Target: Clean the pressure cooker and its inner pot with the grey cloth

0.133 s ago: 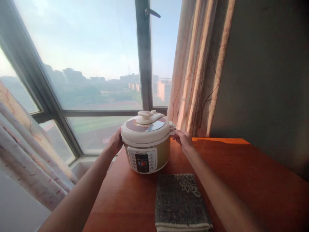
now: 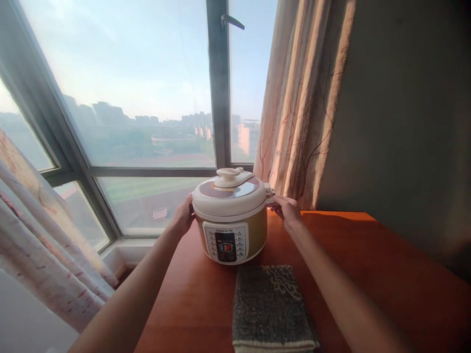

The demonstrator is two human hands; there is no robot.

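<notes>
A cream and gold electric pressure cooker (image 2: 231, 208) stands upright on the wooden table, lid on, its control panel facing me. My left hand (image 2: 184, 215) is closed at the cooker's left side, its fingertips partly hidden behind the body. On the opposite side, my right hand (image 2: 287, 210) grips the right handle, thumb on top and fingers curled below. A folded dark grey cloth (image 2: 270, 309) with a pale pattern lies just in front of the cooker, below and between my forearms.
The reddish-brown table (image 2: 368, 274) extends to the right. Behind the cooker rises a large window (image 2: 147, 170) with grey frames. Patterned curtains hang at the right (image 2: 298, 108) and lower left. A dark wall (image 2: 397, 122) stands at the right.
The cooker has shifted slightly to the right relative to the cloth, with both hands moving along on it. My view has turned a little.
</notes>
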